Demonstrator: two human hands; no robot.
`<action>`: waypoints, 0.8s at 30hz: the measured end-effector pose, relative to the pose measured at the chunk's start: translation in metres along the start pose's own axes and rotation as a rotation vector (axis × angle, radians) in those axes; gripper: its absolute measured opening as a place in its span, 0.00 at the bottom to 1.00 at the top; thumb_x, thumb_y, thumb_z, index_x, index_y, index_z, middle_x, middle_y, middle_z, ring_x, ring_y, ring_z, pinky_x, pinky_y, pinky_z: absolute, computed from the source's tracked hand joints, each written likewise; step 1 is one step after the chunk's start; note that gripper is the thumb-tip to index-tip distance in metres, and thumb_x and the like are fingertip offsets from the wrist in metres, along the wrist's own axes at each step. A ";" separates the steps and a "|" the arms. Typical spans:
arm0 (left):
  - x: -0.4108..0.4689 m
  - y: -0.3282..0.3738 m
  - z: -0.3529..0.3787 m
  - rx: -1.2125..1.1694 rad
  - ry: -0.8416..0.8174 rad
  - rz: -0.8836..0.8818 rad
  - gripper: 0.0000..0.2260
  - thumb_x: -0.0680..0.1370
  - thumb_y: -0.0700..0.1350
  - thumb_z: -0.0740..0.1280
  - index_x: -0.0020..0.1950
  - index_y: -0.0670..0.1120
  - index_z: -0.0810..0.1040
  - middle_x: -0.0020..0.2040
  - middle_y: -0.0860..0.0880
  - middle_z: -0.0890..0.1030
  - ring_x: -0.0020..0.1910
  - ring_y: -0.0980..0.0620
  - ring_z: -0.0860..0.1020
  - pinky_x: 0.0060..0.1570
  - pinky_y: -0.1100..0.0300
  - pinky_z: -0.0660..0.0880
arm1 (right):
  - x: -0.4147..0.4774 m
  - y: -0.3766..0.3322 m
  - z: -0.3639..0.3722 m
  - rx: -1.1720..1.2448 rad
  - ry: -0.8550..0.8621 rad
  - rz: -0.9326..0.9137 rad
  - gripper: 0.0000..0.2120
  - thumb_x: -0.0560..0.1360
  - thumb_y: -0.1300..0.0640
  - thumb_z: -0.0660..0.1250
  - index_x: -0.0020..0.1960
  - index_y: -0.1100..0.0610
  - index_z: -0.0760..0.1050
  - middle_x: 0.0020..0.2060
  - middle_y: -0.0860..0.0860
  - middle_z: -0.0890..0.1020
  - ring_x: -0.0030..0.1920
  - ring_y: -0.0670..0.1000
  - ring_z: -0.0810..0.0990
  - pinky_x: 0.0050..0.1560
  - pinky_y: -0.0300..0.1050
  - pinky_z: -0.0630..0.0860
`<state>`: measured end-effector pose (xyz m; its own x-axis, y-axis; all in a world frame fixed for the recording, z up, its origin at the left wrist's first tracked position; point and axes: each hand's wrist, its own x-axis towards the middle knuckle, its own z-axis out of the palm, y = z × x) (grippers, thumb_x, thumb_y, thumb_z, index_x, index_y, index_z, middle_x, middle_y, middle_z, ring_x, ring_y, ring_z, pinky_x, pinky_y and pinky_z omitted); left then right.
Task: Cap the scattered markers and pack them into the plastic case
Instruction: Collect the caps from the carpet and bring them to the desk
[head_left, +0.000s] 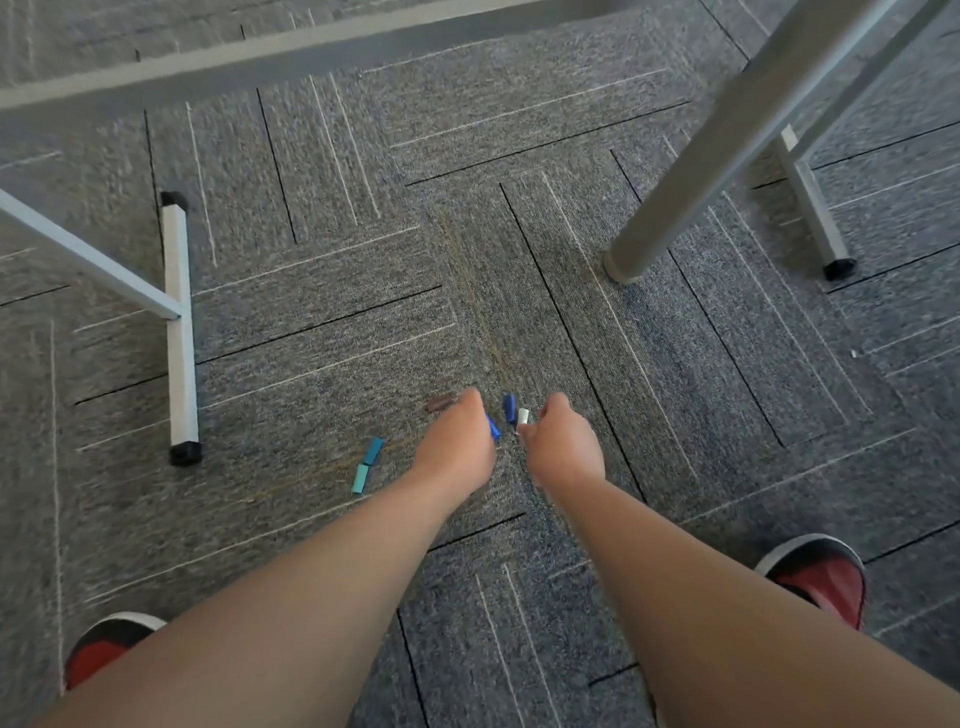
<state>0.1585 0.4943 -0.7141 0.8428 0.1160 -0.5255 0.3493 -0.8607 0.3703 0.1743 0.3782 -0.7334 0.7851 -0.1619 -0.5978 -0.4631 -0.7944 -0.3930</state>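
My left hand (457, 441) reaches down to the grey carpet and grips a small blue marker piece (492, 427) that pokes out on its right. Close beside it, my right hand (561, 441) pinches a short white piece (523, 415). A dark blue cap (509, 405) sits just left of that; whether it is joined to the white piece or lies on the floor, I cannot tell. On the carpet lie a brown cap (439, 401) by my left fingertips, and two teal pieces (373, 450) (360, 478) to the left. No plastic case is in view.
A white table foot (179, 332) with black end caps lies on the carpet at the left. A round grey table leg (691, 171) stands at the right, with another white foot (810, 202) behind it. My red shoes (826, 577) (104, 649) are at the bottom corners.
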 end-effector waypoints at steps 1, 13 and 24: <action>0.003 0.000 -0.001 0.019 -0.006 0.012 0.07 0.80 0.38 0.62 0.56 0.44 0.67 0.39 0.50 0.74 0.34 0.54 0.74 0.27 0.60 0.62 | 0.002 -0.002 0.000 -0.016 -0.002 -0.006 0.09 0.80 0.53 0.65 0.52 0.54 0.65 0.41 0.52 0.80 0.39 0.54 0.81 0.43 0.58 0.81; 0.024 -0.003 0.005 0.122 -0.059 0.153 0.14 0.77 0.32 0.64 0.58 0.46 0.68 0.49 0.47 0.75 0.41 0.48 0.77 0.37 0.52 0.76 | 0.017 -0.023 0.012 -0.186 -0.074 -0.034 0.06 0.81 0.62 0.57 0.58 0.57 0.66 0.49 0.55 0.81 0.45 0.57 0.80 0.43 0.53 0.79; 0.026 -0.010 0.002 0.202 -0.126 0.157 0.12 0.77 0.32 0.61 0.56 0.46 0.70 0.44 0.48 0.76 0.39 0.48 0.77 0.36 0.51 0.77 | 0.012 -0.030 0.009 0.018 0.008 -0.024 0.04 0.81 0.60 0.57 0.55 0.57 0.65 0.43 0.53 0.78 0.40 0.53 0.79 0.38 0.53 0.78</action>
<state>0.1758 0.5052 -0.7331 0.8184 -0.0777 -0.5694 0.1195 -0.9462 0.3008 0.1942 0.4047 -0.7353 0.7995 -0.1478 -0.5821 -0.4512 -0.7876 -0.4197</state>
